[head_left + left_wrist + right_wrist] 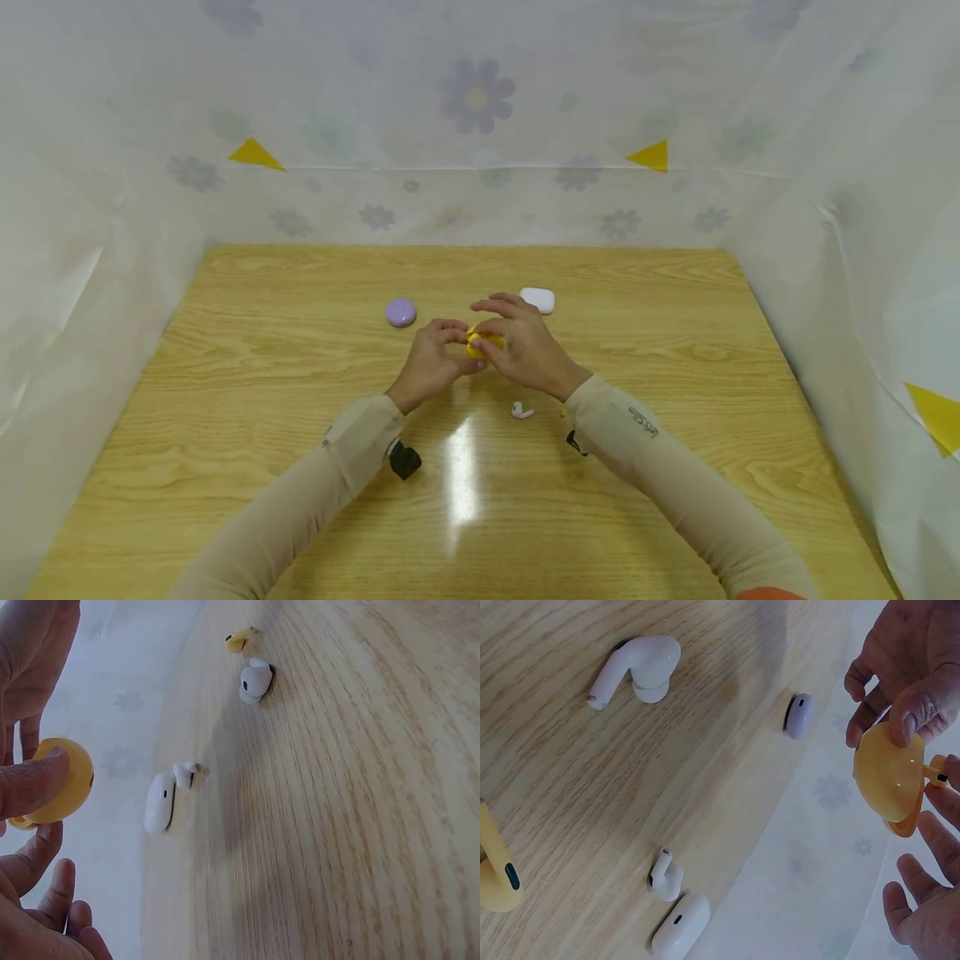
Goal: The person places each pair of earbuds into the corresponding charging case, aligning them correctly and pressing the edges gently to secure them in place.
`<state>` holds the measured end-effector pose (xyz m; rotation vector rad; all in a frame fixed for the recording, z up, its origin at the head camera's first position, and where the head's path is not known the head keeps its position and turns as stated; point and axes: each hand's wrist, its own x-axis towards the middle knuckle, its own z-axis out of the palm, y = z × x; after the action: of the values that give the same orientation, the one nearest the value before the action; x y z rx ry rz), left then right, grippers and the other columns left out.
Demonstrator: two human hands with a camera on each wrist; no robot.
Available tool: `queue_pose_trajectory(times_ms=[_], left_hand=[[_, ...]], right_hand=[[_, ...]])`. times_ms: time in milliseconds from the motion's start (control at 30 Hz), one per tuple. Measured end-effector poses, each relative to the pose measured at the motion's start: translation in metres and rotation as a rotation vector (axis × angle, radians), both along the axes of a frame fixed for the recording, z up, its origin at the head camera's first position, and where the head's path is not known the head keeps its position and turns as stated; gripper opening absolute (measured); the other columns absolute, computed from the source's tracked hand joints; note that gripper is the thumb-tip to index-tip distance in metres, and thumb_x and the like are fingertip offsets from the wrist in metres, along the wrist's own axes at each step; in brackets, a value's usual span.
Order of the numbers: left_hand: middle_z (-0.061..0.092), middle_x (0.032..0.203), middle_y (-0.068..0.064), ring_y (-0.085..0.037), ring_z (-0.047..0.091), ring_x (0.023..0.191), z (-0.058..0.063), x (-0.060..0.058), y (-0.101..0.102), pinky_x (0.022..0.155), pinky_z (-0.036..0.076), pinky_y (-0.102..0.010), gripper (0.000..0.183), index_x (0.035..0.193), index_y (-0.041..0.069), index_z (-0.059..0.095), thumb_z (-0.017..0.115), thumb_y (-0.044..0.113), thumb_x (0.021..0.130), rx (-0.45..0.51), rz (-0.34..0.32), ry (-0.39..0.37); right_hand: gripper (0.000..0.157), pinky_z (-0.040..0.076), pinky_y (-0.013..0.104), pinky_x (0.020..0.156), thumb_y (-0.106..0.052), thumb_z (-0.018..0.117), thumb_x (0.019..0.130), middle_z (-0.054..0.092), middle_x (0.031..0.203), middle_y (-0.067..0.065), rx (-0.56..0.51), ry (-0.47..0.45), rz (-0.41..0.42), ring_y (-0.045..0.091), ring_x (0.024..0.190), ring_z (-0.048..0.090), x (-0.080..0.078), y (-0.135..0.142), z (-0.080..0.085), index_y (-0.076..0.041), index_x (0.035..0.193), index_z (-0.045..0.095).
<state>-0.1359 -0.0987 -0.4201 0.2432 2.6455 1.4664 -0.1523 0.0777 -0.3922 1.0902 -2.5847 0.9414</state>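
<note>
In the head view, my left hand (431,360) holds a small yellow earbud case (477,345) above the table. The right wrist view shows the left thumb over the rounded shell, with the lid (906,819) raised. My right hand (531,348) comes to the case from the right. Its fingertips pinch a yellow earbud (934,772) at the case's open side; how far in the earbud sits, I cannot tell. On the table below lie a white earbud (646,666) and a second yellow earbud (501,874), mostly covered by my right sleeve in the head view.
Beyond my left hand, a purple case (401,312) rests on the wooden table (300,350). Behind my right hand is a white case (538,298), with another white earbud (667,879) close beside it. Flower-patterned white sheeting (477,100) encloses the table's back and sides.
</note>
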Motion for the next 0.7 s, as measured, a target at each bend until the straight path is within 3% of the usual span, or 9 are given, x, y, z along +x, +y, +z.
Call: queue_pose_trajectory(times_ms=[267, 533, 700], left_hand=[[0.056, 0.127, -0.013, -0.032, 0.048, 0.125, 0.0015, -0.0017, 0.0003, 0.106, 0.040, -0.051, 0.031, 0.095, -0.004, 0.070, 0.081, 0.016, 0.074, 0.042, 0.017, -0.048], [0.057, 0.127, -0.014, -0.033, 0.049, 0.125, 0.0016, -0.0017, 0.0000, 0.105, 0.040, -0.050, 0.030, 0.094, -0.001, 0.071, 0.082, 0.019, 0.074, 0.034, 0.006, -0.033], [0.057, 0.127, -0.014, -0.033, 0.050, 0.124, 0.0004, -0.0019, -0.0006, 0.104, 0.042, -0.050, 0.029, 0.093, -0.001, 0.070, 0.081, 0.018, 0.074, 0.033, 0.005, -0.021]], right_hand=[[0.011, 0.038, 0.052, 0.108, -0.013, 0.066, 0.089, 0.066, 0.118, 0.013, -0.049, 0.023, 0.010, 0.034, 0.122, 0.054, -0.0045, 0.0017, 0.0032, -0.004, 0.087, 0.073], [0.010, 0.038, 0.056, 0.107, -0.015, 0.069, 0.087, 0.065, 0.123, 0.010, 0.057, 0.138, 0.027, 0.034, 0.126, 0.052, -0.0014, 0.0022, 0.0022, -0.008, 0.091, 0.075], [0.008, 0.038, 0.055, 0.107, -0.014, 0.071, 0.085, 0.066, 0.123, 0.010, 0.048, 0.170, 0.031, 0.033, 0.126, 0.053, -0.0008, 0.0026, 0.0007, -0.008, 0.090, 0.076]])
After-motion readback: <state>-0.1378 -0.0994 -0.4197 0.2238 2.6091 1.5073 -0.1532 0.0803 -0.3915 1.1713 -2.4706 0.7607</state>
